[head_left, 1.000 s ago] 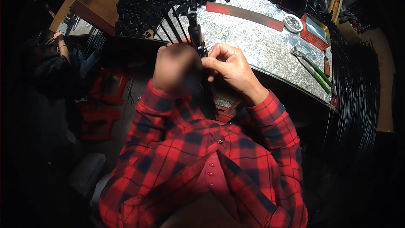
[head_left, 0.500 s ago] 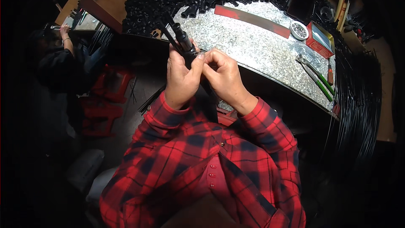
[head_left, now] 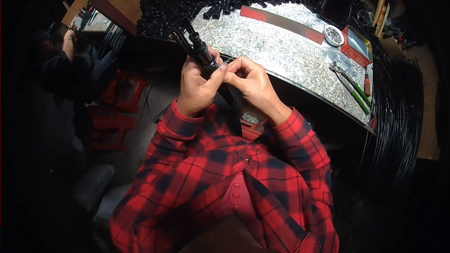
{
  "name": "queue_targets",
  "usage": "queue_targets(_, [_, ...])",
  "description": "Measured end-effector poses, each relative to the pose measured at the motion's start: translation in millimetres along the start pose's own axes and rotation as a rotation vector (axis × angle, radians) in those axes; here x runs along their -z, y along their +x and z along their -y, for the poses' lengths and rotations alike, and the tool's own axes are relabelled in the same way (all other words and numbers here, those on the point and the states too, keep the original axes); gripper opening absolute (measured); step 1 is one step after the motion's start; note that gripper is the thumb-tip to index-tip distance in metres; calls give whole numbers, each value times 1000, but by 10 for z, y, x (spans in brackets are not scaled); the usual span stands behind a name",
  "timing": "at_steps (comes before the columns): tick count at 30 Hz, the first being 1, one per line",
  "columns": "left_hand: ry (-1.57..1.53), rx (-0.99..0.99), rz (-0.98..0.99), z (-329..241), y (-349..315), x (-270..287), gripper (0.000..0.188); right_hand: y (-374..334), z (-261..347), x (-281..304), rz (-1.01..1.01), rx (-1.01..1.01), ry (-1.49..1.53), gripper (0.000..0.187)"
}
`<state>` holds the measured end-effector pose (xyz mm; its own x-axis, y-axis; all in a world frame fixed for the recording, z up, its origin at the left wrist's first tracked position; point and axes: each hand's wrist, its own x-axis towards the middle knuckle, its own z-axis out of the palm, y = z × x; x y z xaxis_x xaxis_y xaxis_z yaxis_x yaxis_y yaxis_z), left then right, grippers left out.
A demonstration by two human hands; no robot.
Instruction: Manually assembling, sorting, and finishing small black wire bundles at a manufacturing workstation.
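My left hand is wrapped round a slim black assembly of tubes and thin rods that looks like a folded umbrella frame. Its upper end tilts up to the left, and its lower part drops between my forearms. A fine, shiny wire sticks out beside my left thumb. Pressed close to that thumb, my right hand has its thumb and forefinger pinched on the wire. The fingertips partly hide where the wire meets the assembly.
Black tubular parts are heaped at the speckled bench's back. A red-and-grey strip, white dish, red tin, green-handled cutters and a screwdriver lie rightward. Thin rods hang right. A co-worker and red stools are left.
Both hands have shifted slightly, and the black assembly leans a little further left. My right fingers have turned slightly at the wire, which shows more clearly. The co-worker's arm has moved.
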<state>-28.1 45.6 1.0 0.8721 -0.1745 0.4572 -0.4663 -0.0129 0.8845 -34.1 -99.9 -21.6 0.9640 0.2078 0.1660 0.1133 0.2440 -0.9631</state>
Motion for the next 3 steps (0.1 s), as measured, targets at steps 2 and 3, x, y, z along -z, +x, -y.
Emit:
queue_targets(2, [28, -22, 41, 1, 5, 18, 24, 2, 14, 25, 38, -90, 33, 11])
queue_targets(3, [27, -22, 41, 3, 7, 16, 24, 8, 10, 38, 47, -108, 18, 14])
